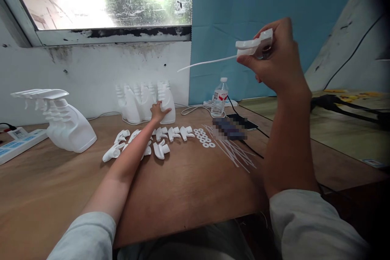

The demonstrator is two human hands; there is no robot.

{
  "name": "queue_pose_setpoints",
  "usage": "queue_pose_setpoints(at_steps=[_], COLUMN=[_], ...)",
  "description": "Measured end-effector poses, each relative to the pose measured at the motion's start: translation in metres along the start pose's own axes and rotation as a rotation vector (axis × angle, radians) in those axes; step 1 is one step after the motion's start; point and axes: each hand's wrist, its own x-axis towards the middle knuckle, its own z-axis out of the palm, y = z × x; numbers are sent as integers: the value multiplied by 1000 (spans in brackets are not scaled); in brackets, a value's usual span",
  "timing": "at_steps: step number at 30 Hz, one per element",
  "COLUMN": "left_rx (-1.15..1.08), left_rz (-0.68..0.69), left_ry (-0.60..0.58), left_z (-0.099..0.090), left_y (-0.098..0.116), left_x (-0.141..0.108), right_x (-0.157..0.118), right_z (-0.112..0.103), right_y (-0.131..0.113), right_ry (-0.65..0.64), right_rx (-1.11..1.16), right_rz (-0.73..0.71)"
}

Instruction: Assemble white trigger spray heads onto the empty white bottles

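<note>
My right hand is raised at the upper right, its fingers closed round a white spray head. A thin white tube sticks out from that spray head to the left. My left hand reaches to the back of the table and grips a white bottle, thumb across its front. More open-necked white bottles stand just left of it. Several loose spray heads lie in front, partly behind my left forearm. White rings and loose tubes lie to their right.
Bottles with spray heads fitted stand at the left beside a power strip. A clear water bottle, a dark blurred object and black cables are on the wooden table at the back right.
</note>
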Motion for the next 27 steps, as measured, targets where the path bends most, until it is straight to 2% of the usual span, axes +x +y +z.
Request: queue_pose_setpoints(at_steps=[3,6,8,11,12,15,17,19,22,27], left_rx=[43,50,36,-36,-84,-337,-322,-242,-188,-316], left_rz=[-8,-12,17,121,178,475,575,618,603,555], left_ry=[21,71,114,122,92,-110,-184,-230,-256,-155], left_z=[-4,-18,-34,-66,-78,-111,-127,-138,-147,-161], left_y=[2,10,23,58,73,119,145,160,167,157], left_x=[-8,-13,-15,-22,-27,-57,-82,-103,-116,-101], right_x=[0,-1,-2,-5,-7,-17,-26,-33,-39,-34], right_z=[0,1,3,10,13,27,38,49,61,68], right_y=[1,2,1,-9,-15,-40,-57,-69,-75,-67], right_ry=[-17,-26,-21,-54,-89,-257,-362,-420,-434,-322], right_rx=[-28,-54,-72,-64,-59,-105,-159,-177,-124,12], right_rz=[-66,-122,-149,-208,-227,-259,-296,-360,-410,-359])
